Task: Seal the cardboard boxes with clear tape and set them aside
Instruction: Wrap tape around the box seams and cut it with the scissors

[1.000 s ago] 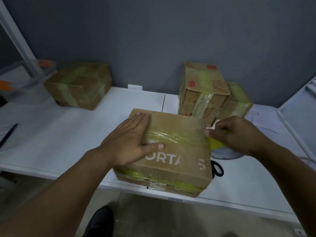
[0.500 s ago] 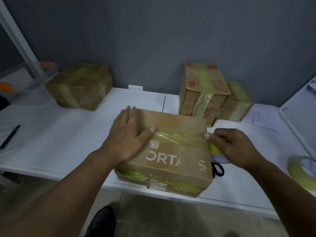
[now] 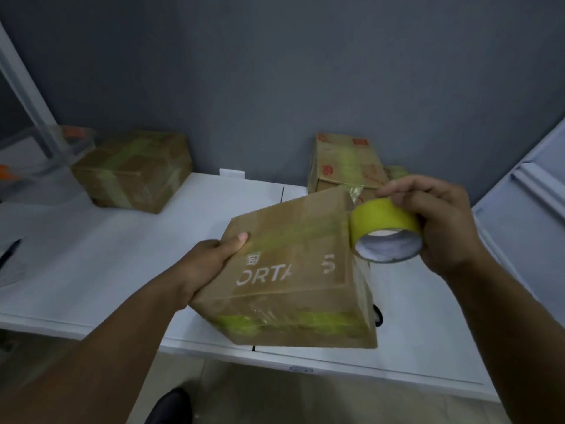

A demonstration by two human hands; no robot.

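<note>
Cardboard box (image 3: 293, 270) tilts off the desk (image 3: 122, 270), left hand (image 3: 211, 261) gripping its edge; right hand (image 3: 440, 221) holds the tape roll (image 3: 383, 221) against its corner. Keep the strip taut.

Bare forearms and hands, no sleeves.
Left hand (image 3: 211, 258) and right hand (image 3: 440, 221) ungloved; dark shoe (image 3: 171, 407) below the counter (image 3: 91, 270).

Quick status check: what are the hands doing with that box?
Left hand grips tilted box. Right hand holds tape roll at its corner. Nothing in the way.
</note>
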